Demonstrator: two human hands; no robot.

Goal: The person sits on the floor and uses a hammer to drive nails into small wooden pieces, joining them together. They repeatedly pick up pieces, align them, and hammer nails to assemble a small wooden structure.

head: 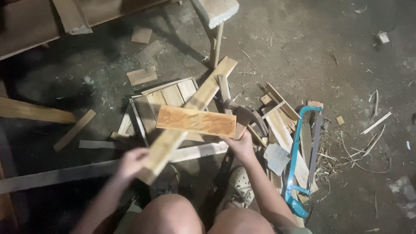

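My left hand (pixel 132 161) grips the near end of a long pale wooden slat (pixel 190 110) that slants up to the right. My right hand (pixel 241 144) holds the right end of a short orange-brown board (pixel 196 121), which lies flat across the slat. Under both sits a small panel of joined planks (pixel 167 97) on the floor. A hammer (pixel 242 113) with a dark head lies just beyond my right hand. My knees and shoes show at the bottom.
A blue-framed hacksaw (pixel 299 160) lies right of my right leg among wood offcuts (pixel 281 125) and a scrap of sandpaper (pixel 276 157). Loose boards (pixel 37 112) lie at left, a stool leg (pixel 215 43) stands at the top, and shavings litter the concrete floor.
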